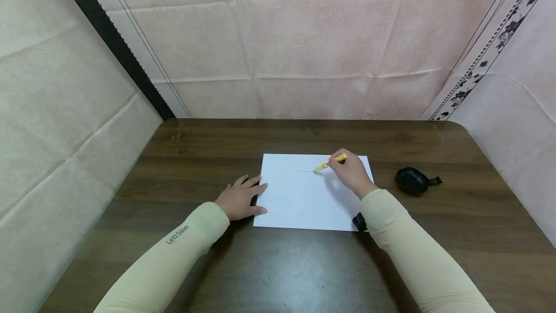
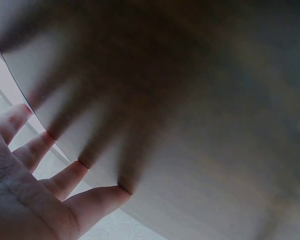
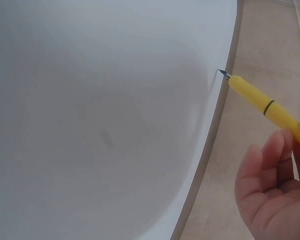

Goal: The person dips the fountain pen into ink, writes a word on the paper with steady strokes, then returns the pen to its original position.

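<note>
A white sheet of paper (image 1: 286,202) lies on the table, with a short thin dark line (image 1: 305,171) in its upper part. My right hand (image 1: 349,170) holds a yellow fountain pen (image 1: 323,165) well back on its barrel. The pen slants down to the left, its metal nib (image 3: 223,74) at the paper by the line's right end. With fingers spread, my left hand (image 1: 239,199) rests at the sheet's left edge, thumb and fingertips reaching the paper. Up close in the left wrist view, the fingertips (image 2: 125,192) press on the surface.
Right of the paper stands a small black pan-shaped dish (image 1: 411,180), its short handle pointing right. A black device (image 1: 359,222) sits under my right wrist. The brown wooden table (image 1: 208,144) meets pale patterned cloth (image 1: 304,52) at the back and sides.
</note>
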Demonstrator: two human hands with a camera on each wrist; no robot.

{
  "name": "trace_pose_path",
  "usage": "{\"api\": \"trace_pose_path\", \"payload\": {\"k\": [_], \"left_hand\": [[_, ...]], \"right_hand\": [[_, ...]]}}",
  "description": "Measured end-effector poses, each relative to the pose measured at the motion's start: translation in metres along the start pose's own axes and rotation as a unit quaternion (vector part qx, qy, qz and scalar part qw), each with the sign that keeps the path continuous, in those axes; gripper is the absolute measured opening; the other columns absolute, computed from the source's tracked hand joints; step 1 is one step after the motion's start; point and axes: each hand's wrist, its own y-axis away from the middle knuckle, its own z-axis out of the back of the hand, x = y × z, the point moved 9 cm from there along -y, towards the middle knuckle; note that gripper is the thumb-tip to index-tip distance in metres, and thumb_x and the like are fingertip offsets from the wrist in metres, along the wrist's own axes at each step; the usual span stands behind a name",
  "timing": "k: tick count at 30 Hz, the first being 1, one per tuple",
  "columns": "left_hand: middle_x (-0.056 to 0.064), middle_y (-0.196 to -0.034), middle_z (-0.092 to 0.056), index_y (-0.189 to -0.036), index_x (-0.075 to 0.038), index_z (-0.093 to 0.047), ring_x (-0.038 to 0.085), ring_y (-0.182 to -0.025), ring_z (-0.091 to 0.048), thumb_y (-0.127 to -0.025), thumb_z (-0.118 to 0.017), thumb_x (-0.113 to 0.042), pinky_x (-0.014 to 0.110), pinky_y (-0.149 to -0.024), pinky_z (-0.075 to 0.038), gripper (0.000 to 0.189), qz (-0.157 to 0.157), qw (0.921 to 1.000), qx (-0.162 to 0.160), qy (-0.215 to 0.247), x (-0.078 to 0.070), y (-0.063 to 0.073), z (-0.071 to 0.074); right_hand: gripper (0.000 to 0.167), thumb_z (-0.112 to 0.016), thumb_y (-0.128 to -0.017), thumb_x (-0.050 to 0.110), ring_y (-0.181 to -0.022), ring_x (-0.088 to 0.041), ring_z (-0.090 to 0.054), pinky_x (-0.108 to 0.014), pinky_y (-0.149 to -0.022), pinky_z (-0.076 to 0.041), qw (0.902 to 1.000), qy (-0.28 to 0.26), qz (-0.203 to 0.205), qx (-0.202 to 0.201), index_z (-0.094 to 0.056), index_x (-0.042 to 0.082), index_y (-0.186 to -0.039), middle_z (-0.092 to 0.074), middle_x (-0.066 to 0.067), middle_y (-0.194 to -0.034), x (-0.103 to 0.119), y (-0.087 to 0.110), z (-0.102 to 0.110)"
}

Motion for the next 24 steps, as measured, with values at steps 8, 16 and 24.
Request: {"api": "trace_pose_path", "payload": {"k": [8,16,24], "left_hand": [[0.005,-0.158,-0.028,-0.150,-0.022,-0.039,0.038,-0.144,-0.021,-0.089,-0.064,-0.050,0.067,-0.104,-0.028,0.071,0.001,1.0000,0.002,-0.002,-0.002,0.002,0.002],[0.005,-0.158,-0.027,-0.150,-0.022,-0.039,0.039,-0.144,-0.021,-0.089,-0.064,-0.049,0.068,-0.104,-0.028,0.071,-0.002,1.0000,0.001,-0.002,-0.003,0.001,0.003],[0.005,-0.158,-0.027,-0.150,-0.022,-0.039,0.039,-0.144,-0.021,-0.090,-0.064,-0.049,0.067,-0.104,-0.028,0.070,-0.004,1.0000,0.001,-0.001,-0.003,0.001,0.003]], "right_hand": [[0.023,-0.052,-0.097,0.020,-0.096,-0.026,-0.050,-0.033,-0.077,-0.042,0.9999,0.006,0.014,-0.004,-0.060,0.003,-0.110,-0.058,-0.017,-0.114,-0.003,0.003,0.009],[0.024,-0.051,-0.098,0.020,-0.099,-0.028,-0.049,-0.036,-0.082,-0.043,1.0000,0.000,0.002,-0.004,-0.059,0.002,-0.111,-0.057,-0.019,-0.117,-0.008,0.005,0.018],[0.025,-0.051,-0.098,0.021,-0.099,-0.028,-0.048,-0.035,-0.080,-0.042,0.9999,0.005,-0.011,-0.008,-0.058,0.002,-0.113,-0.056,-0.019,-0.117,-0.015,0.007,0.026]]}}
